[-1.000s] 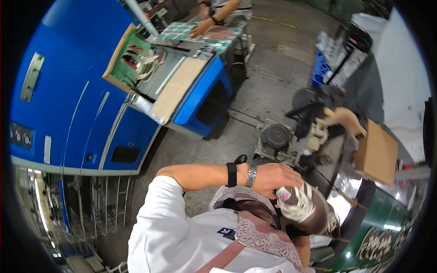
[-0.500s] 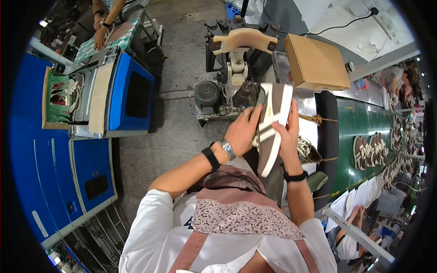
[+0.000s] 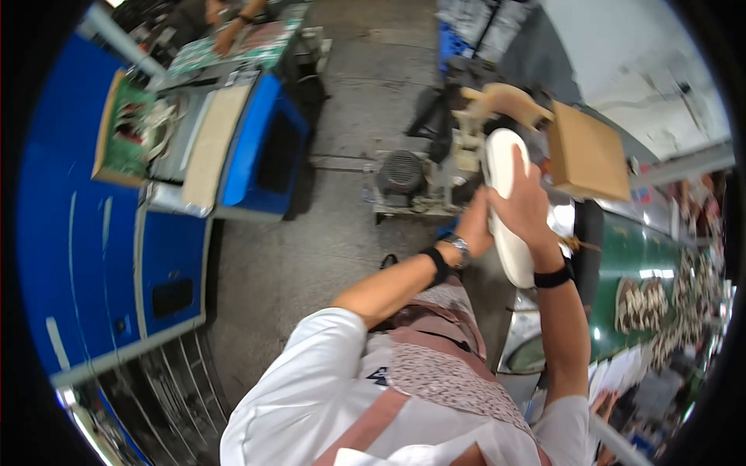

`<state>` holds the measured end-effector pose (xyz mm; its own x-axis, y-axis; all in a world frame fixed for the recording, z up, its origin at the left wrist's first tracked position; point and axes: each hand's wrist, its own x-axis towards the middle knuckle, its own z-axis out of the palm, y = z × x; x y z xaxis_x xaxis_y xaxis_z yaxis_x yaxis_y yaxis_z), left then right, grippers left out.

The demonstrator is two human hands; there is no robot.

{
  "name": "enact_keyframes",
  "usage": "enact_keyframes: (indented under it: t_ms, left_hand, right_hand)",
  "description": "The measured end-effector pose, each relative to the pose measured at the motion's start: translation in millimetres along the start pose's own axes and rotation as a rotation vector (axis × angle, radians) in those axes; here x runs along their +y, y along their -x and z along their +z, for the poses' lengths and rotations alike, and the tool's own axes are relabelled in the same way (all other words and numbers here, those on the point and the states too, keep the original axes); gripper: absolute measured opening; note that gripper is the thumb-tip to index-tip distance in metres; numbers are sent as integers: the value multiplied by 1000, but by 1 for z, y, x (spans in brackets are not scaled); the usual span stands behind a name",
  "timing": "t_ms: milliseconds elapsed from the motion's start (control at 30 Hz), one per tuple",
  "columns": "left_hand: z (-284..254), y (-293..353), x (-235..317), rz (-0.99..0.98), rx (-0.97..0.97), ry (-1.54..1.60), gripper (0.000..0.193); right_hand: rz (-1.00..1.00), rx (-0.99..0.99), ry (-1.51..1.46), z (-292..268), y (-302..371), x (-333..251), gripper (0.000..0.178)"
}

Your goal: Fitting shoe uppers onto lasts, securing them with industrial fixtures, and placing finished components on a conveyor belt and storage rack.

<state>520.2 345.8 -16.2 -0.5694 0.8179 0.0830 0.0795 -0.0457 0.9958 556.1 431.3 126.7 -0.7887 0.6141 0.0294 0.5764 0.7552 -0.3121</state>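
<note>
A shoe [image 3: 513,260] stands tilted in front of me with its plain white sole facing me; its upper is hidden behind the sole. My right hand [image 3: 524,203] is closed on it, with the thumb across the sole and the fingers toward the upper end. On the other side, my left hand [image 3: 475,224] grips the shoe's left edge, and its fingertips are partly out of sight. Just beyond the hands is a machine with a curved tan pad [image 3: 509,99].
A grey motor [image 3: 401,172] sits low by the machine. A cardboard box [image 3: 589,151] stands at the right, above a green conveyor [image 3: 622,241] carrying several shoes. Blue equipment [image 3: 268,147] fills the left, and another person's arm [image 3: 229,35] reaches over a table far left.
The shoe has turned from showing its brown and white side to showing its sole. My right hand now reaches across the sole. My view has swung, shifting the surroundings rightward.
</note>
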Motion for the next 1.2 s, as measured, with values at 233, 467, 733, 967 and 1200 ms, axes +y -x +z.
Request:
enact_keyframes:
  t_ms: [233, 467, 733, 967, 1200]
  left_hand:
    - [-6, 39, -35, -545, -73, 527, 65]
    - [44, 9, -14, -578, 74, 1349, 89]
    - [40, 14, 4, -447, -98, 1458, 84]
    - [46, 20, 1, -456, -73, 1394, 89]
    - [-29, 75, 24, -716, -218, 1241, 78]
  right_hand:
    - [-94, 185, -46, 20, 43, 11, 96]
    - [-43, 152, -112, 19, 45, 4, 93]
    - [-35, 278, -136, 27, 56, -2, 92]
    - [-70, 463, -234, 30, 64, -6, 91]
    - [163, 363, -1012, 22, 121, -3, 74]
